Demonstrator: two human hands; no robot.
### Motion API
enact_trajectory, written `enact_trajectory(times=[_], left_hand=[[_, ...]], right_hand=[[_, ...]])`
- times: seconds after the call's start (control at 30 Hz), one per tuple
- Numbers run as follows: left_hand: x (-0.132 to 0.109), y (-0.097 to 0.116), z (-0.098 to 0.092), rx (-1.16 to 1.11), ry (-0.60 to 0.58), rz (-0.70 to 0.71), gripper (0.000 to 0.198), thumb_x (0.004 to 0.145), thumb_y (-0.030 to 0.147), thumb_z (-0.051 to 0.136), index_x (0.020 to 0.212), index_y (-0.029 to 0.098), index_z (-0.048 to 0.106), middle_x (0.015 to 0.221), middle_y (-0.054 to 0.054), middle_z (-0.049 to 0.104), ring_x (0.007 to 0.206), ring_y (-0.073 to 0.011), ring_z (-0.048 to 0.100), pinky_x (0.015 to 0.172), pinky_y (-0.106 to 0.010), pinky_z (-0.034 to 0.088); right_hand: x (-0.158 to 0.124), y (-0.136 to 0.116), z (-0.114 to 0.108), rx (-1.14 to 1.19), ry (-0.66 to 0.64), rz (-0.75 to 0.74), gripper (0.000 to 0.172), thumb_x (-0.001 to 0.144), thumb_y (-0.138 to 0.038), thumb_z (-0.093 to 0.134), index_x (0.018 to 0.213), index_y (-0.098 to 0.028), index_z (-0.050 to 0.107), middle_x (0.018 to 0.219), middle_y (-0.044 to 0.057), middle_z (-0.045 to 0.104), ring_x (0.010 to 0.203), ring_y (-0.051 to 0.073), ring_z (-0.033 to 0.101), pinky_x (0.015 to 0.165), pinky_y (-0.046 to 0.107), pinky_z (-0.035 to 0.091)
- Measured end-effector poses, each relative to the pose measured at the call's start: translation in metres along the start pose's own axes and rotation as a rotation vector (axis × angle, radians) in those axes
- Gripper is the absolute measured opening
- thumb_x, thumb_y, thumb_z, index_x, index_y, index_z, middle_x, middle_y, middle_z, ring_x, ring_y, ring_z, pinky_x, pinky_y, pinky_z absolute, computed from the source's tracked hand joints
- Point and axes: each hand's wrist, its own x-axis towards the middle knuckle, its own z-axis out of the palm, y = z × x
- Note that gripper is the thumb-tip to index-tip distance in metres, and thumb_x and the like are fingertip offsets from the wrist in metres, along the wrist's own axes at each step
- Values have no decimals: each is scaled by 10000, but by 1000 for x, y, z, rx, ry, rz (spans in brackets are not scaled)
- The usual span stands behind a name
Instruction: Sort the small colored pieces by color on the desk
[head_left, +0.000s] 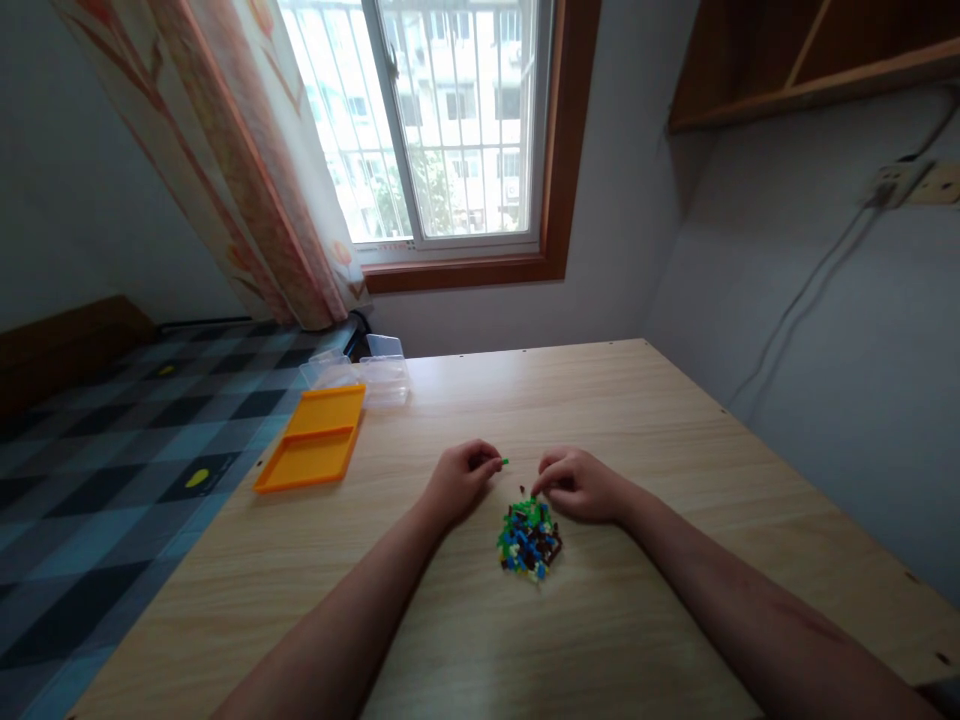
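A small heap of tiny building bricks (529,541) in green, blue, dark brown and pale yellow lies on the wooden table. Up and to the left of it, my left hand (466,475) is closed, pinching a small green brick (505,461) that sticks out past the fingertips. My right hand (581,484) reaches in from the right with curled fingers. Its fingertips are at the heap's far edge, by some green bricks; whether they grip one is too small to tell. A single dark brown brick (522,489) sits apart, just beyond the heap and between both hands.
An orange two-part tray (320,433) lies at the table's left edge. Behind it stand clear plastic boxes (384,372). A bed with a checked cover (187,420) adjoins on the left. The bare wooden tabletop (570,390) extends to the window wall.
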Motion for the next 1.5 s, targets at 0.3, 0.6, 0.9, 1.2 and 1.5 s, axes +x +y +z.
enact_trajectory(times=[0.3,0.6,0.9,1.2,1.5], left_hand=[[-2,2,-6,523,88,143,70,831,204,648,838,209,717,857,-25,710,764,-168,605,727,-285,447],[-2,0,-3,541,48,102,49,823,219,669,839,192,708,816,-33,682,765,-178,597,721,-287,446],[-9,7,3,532,99,62,152,848,194,637,985,184,701,882,-54,663,850,-200,596,809,-328,466],[-16,3,8,699,98,112,282,931,226,505,1131,177,698,1045,-111,659,1006,-254,558,940,-408,457],[-32,5,7,696,66,65,488,887,242,529,1369,165,545,1317,-131,601,1216,-288,508,1089,-444,385]], right_hand=[[1,-9,6,-121,29,23,135,824,-283,697,900,-238,799,766,28,698,709,155,616,695,268,436],[2,-6,10,-128,63,83,114,827,-260,697,865,-239,802,758,24,694,738,160,620,697,262,438],[5,8,10,-173,147,161,179,880,-286,634,936,-220,790,846,50,729,782,181,642,716,284,452],[3,3,6,-167,92,192,144,838,-260,675,905,-225,798,814,37,691,753,168,619,709,278,448],[4,8,10,-165,103,171,86,835,-254,695,796,-220,763,775,33,682,764,183,610,709,287,437]])
